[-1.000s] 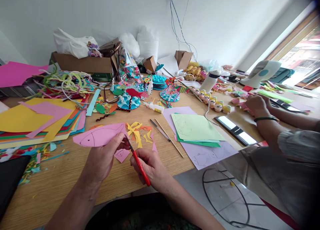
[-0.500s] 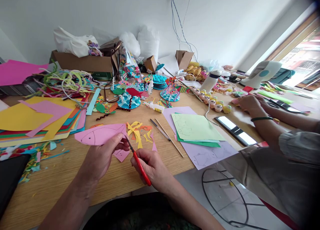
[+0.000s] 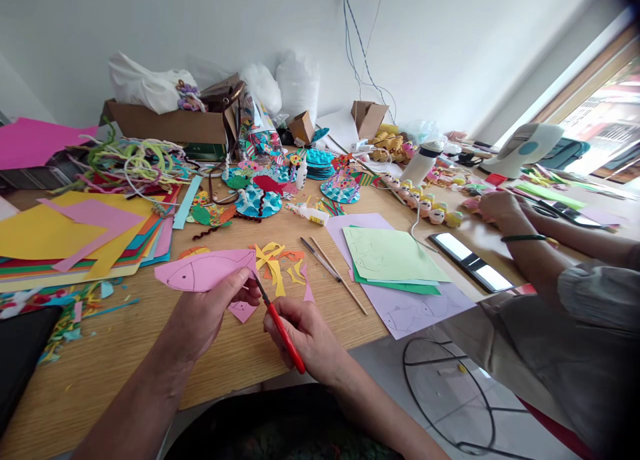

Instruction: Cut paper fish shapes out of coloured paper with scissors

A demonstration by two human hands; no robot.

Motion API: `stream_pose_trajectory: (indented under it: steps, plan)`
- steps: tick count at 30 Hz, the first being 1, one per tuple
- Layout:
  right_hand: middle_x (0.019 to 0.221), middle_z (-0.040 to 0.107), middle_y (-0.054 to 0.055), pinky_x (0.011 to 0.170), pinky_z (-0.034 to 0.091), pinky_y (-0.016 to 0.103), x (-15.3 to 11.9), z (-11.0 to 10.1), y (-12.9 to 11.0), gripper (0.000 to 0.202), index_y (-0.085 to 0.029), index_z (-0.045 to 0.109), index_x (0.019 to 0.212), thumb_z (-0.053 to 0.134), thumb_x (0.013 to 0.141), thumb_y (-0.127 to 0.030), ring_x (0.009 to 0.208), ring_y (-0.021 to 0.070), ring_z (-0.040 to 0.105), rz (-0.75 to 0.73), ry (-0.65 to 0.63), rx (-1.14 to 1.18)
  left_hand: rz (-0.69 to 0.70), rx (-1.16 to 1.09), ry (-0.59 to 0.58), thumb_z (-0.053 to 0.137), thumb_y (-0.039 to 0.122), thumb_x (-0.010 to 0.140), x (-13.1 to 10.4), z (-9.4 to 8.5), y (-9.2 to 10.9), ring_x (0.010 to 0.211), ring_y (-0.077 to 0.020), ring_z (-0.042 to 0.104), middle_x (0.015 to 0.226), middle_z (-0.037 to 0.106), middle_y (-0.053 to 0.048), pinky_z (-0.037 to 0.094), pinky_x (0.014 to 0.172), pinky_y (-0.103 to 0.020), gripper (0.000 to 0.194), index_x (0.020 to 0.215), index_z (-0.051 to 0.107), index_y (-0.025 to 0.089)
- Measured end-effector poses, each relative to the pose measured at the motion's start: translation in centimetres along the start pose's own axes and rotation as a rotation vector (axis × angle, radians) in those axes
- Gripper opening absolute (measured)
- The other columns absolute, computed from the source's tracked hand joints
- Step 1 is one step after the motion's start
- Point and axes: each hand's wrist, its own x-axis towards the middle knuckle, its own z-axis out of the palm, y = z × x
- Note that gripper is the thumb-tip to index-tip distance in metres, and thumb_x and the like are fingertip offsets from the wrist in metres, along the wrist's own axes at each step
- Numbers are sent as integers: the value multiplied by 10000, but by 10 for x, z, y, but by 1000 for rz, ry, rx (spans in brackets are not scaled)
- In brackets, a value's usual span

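Observation:
Between the thumb and fingers of my left hand (image 3: 210,313) is a pink paper fish (image 3: 200,272) with a drawn eye and gill line, its head pointing left. My right hand (image 3: 305,337) is closed around the red handles of a pair of scissors (image 3: 284,333). The dark blades reach up to the tail end of the fish, beside my left fingertips. Under my left hand lies another pink piece (image 3: 243,311) with a drawing on it. Yellow and orange scraps (image 3: 273,268) rest on the table just behind the scissors.
Stacked coloured paper (image 3: 60,230) lies left, with shreds (image 3: 80,307) before it. A pencil and stick (image 3: 340,275), green sheets (image 3: 395,257) and a phone (image 3: 470,261) are to the right. Blue fish decorations (image 3: 257,200) stand behind. Another person's hands (image 3: 505,213) work at the far right.
The pink fish has shifted slightly right, and its head end shows a little differently. The scissors and my right hand have moved very slightly right. Both hands keep their hold.

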Motion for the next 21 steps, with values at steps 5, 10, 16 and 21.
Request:
stream_pose_trajectory:
  steps: [5, 10, 16, 21]
  plan:
    - [546, 349, -55, 451, 224, 211, 0, 0, 0, 447, -188, 453, 623, 613, 809, -562, 500, 76, 306, -11, 2, 3, -22, -18, -16, 719, 268, 669, 2, 2, 1, 544, -129, 649, 587, 719, 19, 566, 568, -224, 105, 621, 734, 176]
    - [547, 358, -53, 451, 237, 207, 0, -1, 1, 438, -186, 461, 625, 611, 815, -552, 503, 76, 319, -14, -2, 0, -29, -5, -13, 724, 266, 656, 2, 2, 3, 538, -131, 647, 580, 717, 18, 565, 561, -228, 102, 617, 729, 172]
    - [554, 376, -48, 449, 246, 202, 0, -3, 7, 416, -182, 476, 634, 603, 834, -524, 508, 77, 331, -33, -13, -19, -53, 51, -51, 712, 282, 638, 3, 0, 4, 540, -136, 648, 565, 714, 11, 562, 558, -224, 117, 602, 727, 172]
    - [556, 385, -50, 453, 246, 200, -1, -5, 12, 369, -179, 482, 646, 588, 869, -453, 507, 75, 336, -57, -38, -43, -55, 108, -109, 679, 269, 682, 5, -6, 2, 584, -134, 653, 601, 721, 4, 559, 582, -215, 119, 641, 739, 175]
